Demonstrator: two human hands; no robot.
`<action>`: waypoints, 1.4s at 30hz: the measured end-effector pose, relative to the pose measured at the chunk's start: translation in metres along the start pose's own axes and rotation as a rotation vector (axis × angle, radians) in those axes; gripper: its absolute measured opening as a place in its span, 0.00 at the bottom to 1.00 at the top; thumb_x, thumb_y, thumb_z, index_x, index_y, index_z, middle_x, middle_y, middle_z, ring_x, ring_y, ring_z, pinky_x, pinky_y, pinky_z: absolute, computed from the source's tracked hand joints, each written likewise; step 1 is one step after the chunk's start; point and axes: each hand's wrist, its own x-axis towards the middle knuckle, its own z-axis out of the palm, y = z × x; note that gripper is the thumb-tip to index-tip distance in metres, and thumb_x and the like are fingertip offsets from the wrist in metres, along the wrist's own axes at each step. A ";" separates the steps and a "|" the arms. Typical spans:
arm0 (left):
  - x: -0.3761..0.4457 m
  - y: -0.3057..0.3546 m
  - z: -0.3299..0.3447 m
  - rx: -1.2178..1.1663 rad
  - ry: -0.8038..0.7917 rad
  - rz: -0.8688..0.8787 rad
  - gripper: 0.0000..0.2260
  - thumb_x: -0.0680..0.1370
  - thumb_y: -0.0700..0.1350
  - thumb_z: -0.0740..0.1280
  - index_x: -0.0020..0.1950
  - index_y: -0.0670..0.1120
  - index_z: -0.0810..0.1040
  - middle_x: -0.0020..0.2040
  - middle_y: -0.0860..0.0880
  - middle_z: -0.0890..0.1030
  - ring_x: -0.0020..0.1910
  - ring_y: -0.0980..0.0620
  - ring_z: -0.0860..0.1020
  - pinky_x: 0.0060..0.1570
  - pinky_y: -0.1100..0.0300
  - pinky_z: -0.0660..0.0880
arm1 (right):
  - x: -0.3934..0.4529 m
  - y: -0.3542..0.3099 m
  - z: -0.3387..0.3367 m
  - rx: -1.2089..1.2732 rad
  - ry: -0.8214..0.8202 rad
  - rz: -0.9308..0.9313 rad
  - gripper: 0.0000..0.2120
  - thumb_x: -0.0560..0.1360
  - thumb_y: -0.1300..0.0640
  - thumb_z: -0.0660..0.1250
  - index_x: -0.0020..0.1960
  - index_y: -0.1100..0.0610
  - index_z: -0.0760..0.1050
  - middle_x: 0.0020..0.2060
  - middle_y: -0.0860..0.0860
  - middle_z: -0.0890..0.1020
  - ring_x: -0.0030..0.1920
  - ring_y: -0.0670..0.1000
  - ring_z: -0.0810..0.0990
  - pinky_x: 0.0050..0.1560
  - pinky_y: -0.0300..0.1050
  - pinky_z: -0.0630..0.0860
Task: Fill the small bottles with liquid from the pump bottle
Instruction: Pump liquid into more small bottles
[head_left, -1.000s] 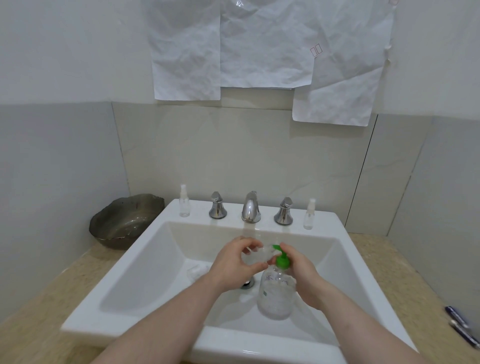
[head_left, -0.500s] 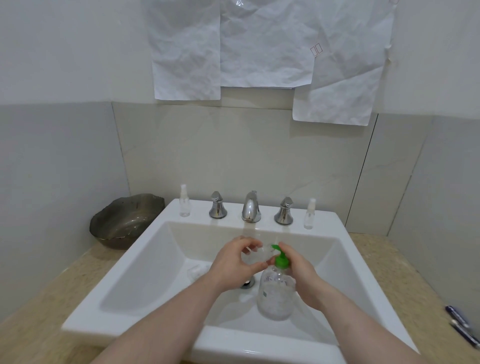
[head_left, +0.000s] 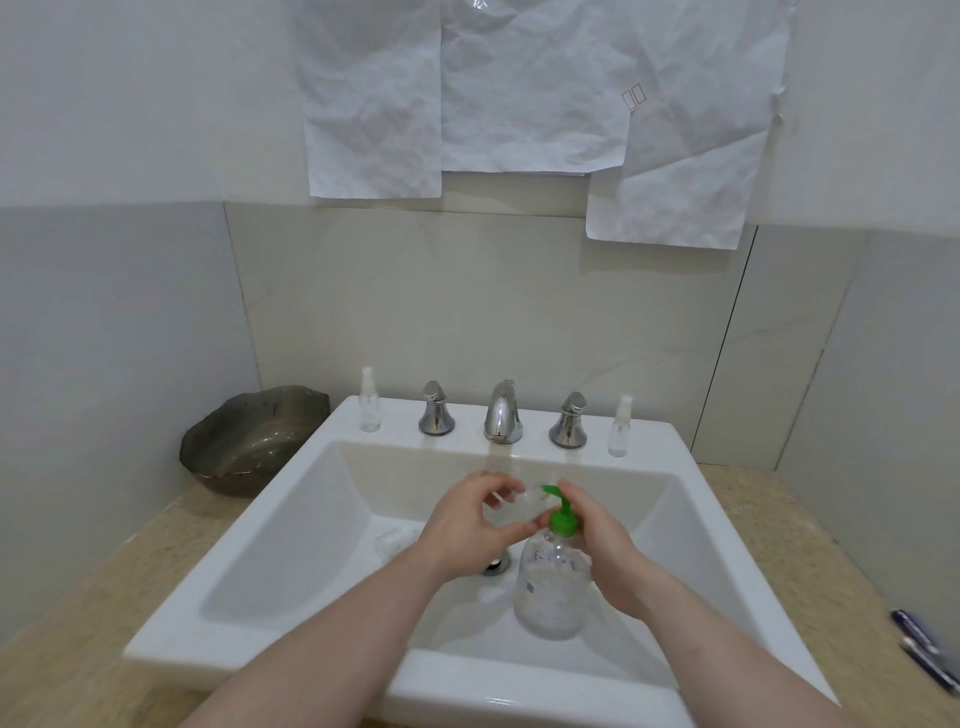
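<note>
Head view: hands grasp small bottle and pump bottle over white sink.

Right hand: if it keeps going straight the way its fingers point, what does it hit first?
The right hand points up-left over the green pump head. Going on, it would likely first meet the small clear bottle in the left hand, held at the spout. Depth is unclear.
</note>
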 end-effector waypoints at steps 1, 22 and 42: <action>0.000 0.001 0.000 0.000 0.004 0.003 0.22 0.68 0.65 0.78 0.57 0.58 0.81 0.53 0.61 0.79 0.51 0.63 0.77 0.48 0.73 0.69 | 0.001 0.001 0.000 0.008 -0.001 0.000 0.19 0.82 0.38 0.61 0.48 0.51 0.83 0.42 0.48 0.86 0.47 0.49 0.80 0.54 0.48 0.69; 0.001 -0.001 0.001 -0.018 -0.019 -0.016 0.20 0.69 0.58 0.80 0.58 0.58 0.80 0.53 0.61 0.78 0.51 0.63 0.77 0.50 0.67 0.71 | 0.002 0.000 -0.004 0.008 -0.034 0.014 0.22 0.81 0.39 0.61 0.43 0.55 0.83 0.43 0.50 0.86 0.48 0.52 0.79 0.56 0.50 0.69; 0.002 -0.004 0.001 0.012 -0.028 -0.027 0.19 0.69 0.56 0.80 0.58 0.60 0.80 0.53 0.60 0.78 0.51 0.62 0.78 0.51 0.66 0.74 | 0.003 0.000 -0.002 -0.012 -0.017 -0.002 0.23 0.82 0.41 0.60 0.38 0.53 0.82 0.38 0.48 0.85 0.47 0.52 0.78 0.50 0.48 0.69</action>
